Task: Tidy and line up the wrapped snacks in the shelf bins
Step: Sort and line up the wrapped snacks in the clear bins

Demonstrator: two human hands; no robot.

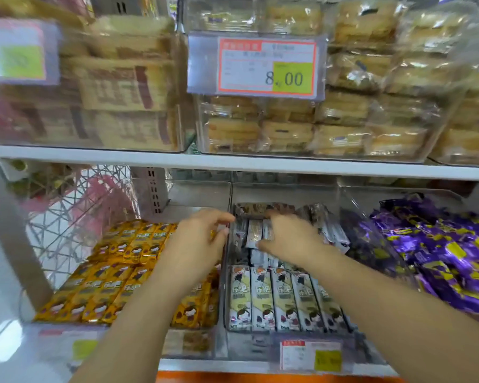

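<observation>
Reaching both arms into the middle bin (282,194) on the lower shelf (205,365), roughly midway along its front edge. That bin holds the grey-white snacks (282,299). One neat row lies flat toward the shelf's front edge, labels up, side by side. A looser bunch stands behind it toward the back edge, some tilted right.

Our right hand (291,239) sits palm down on that back bunch, fingers curled over the tops and thumb tucked under the near ends, so it grips several packs at once.

Our left hand (202,239) is just left of it, over the wall between the middle bin and the left bin (197,194). Its fingers are bent, with the tips at the leftmost upright pack. There is motion blur there, so we cannot tell if it pinches the pack or only presses it. The hands are near each other but not touching, with packs between them.

Both forearms are bare, come up from the bottom of the view and converge on the back bunch. The left one crosses over the yellow snacks (108,275) in the left bin. The right one passes over the right end of the flat front row.

The right bin (354,205) holds purple snacks (440,258), piled loose. On the upper shelf (233,161) we see clear bins of pastries (343,134), with a price tag (266,66) reading 8.00 at the front.
</observation>
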